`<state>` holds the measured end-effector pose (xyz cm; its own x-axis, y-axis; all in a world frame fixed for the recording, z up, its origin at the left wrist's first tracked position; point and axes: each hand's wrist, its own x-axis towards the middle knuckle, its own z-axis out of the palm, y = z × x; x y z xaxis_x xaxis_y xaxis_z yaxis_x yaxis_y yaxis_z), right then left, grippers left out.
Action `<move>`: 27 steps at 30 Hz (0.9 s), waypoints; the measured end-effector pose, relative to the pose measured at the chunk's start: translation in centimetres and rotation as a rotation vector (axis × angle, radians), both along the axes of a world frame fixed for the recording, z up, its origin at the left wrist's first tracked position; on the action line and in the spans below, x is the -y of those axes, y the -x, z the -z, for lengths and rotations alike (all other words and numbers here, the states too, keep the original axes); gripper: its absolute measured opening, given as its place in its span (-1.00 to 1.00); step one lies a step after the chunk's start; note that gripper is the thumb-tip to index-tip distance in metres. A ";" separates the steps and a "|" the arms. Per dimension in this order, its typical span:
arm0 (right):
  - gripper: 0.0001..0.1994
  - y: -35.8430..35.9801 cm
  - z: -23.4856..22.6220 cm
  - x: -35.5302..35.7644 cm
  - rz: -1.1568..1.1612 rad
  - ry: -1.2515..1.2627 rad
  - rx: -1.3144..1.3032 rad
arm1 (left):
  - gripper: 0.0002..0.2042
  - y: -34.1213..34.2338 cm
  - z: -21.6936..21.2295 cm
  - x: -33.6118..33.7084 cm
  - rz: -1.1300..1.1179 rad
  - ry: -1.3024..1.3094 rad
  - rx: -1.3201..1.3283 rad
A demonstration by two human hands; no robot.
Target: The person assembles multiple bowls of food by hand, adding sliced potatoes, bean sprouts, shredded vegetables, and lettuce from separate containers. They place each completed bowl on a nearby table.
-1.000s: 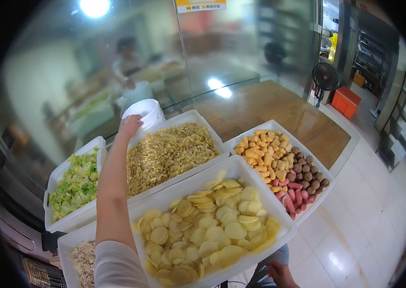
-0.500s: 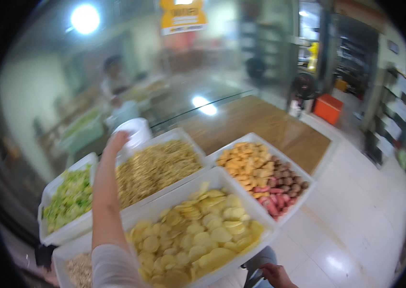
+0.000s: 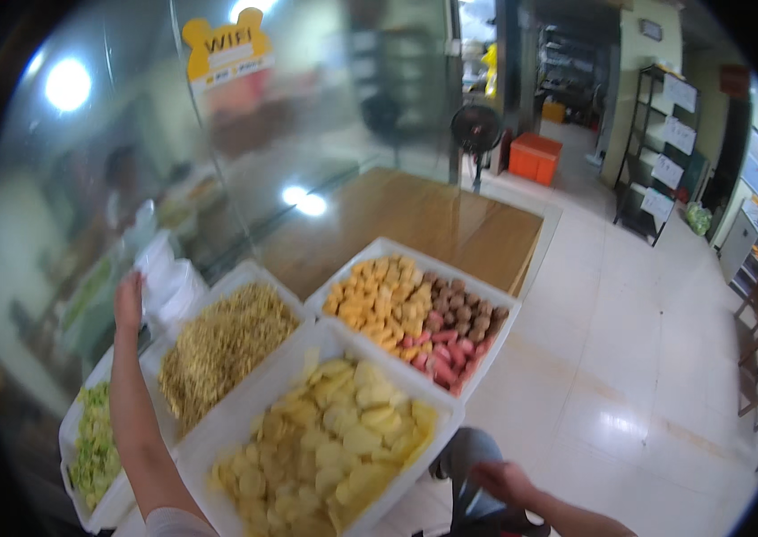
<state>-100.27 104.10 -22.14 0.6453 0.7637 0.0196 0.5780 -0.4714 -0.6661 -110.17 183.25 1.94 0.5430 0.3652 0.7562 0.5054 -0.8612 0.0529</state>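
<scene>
My left hand (image 3: pixel 128 302) reaches far out to the left, its fingers closed at the edge of a white bowl-shaped thing (image 3: pixel 177 291), partly blurred. That white thing stands beyond a white tray of shredded pale-brown food (image 3: pixel 226 345), against the glass. Under my left forearm lies a tray of chopped green vegetable (image 3: pixel 95 447). Closest to me, a large tray holds wet yellow potato slices (image 3: pixel 334 443). My right hand (image 3: pixel 502 483) hangs low beside my grey-clad leg, fingers curled around something pale and thin that I cannot make out.
Right of the potato slices is a tray of orange chunks (image 3: pixel 379 300), brown balls (image 3: pixel 464 309) and pink sausage-like pieces (image 3: pixel 446 358). A glass pane rises behind the wooden tabletop (image 3: pixel 379 210). Farther off are a black fan (image 3: pixel 475 130), an orange crate (image 3: pixel 535 158) and a black rack (image 3: pixel 643 152).
The view has turned right, so the trays sit farther left. My left hand stays by the white bowl-shaped thing, now at its left side. More of my right forearm shows.
</scene>
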 end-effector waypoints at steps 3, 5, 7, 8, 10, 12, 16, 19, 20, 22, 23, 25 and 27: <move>-0.78 -0.9 -2.1 0.2 0.106 -0.138 0.051 | -0.72 0.2 -2.4 6.8 0.149 -0.048 0.025; -0.80 -0.3 -6.4 -0.5 0.270 -0.380 -0.233 | -0.77 0.4 -5.3 19.9 0.337 -0.030 -0.008; -0.72 1.0 -8.4 -1.4 0.204 -0.632 -0.371 | -0.82 4.0 -5.7 29.1 0.539 -0.092 -0.054; -0.63 1.9 -10.2 -2.1 0.139 -0.682 -0.463 | -0.83 5.3 -5.0 34.3 0.607 -0.148 -0.099; -0.49 4.7 -13.3 -3.6 0.003 -0.827 -0.731 | -0.86 8.3 -3.6 43.9 0.879 -0.119 -0.230; -0.40 7.7 -14.3 -4.5 -0.132 -0.999 -1.094 | -0.87 11.9 0.2 50.9 1.029 -0.118 -0.318; -0.35 11.7 -12.5 -1.3 0.131 -0.801 -1.193 | -0.85 17.2 5.9 57.1 1.195 -0.084 -0.432; -0.38 13.5 -10.6 1.0 0.211 -0.666 -1.158 | -0.80 18.9 7.1 57.2 1.262 0.059 -0.391; -0.39 14.1 -10.1 2.1 0.265 -0.684 -1.160 | -0.76 18.8 7.1 56.3 1.255 0.144 -0.348; -0.41 14.9 -10.0 4.2 0.329 -0.719 -1.147 | -0.66 17.8 7.9 51.6 1.017 0.324 -0.331; -0.41 14.8 -10.1 4.8 0.376 -0.732 -1.115 | -0.61 17.2 8.1 49.1 0.870 0.438 -0.439; -0.38 14.8 -10.3 5.6 0.463 -0.760 -1.057 | -0.53 16.8 10.2 47.5 0.619 0.519 -0.573; -0.42 15.0 -10.8 5.7 0.467 -0.780 -1.031 | -0.50 16.3 13.0 48.1 0.439 0.463 -0.624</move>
<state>-115.28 98.36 -11.33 0.8207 0.4859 -0.3004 -0.4424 0.2077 -0.8725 -126.47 135.17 -11.04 0.9694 0.2224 0.1041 0.1879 -0.9447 0.2686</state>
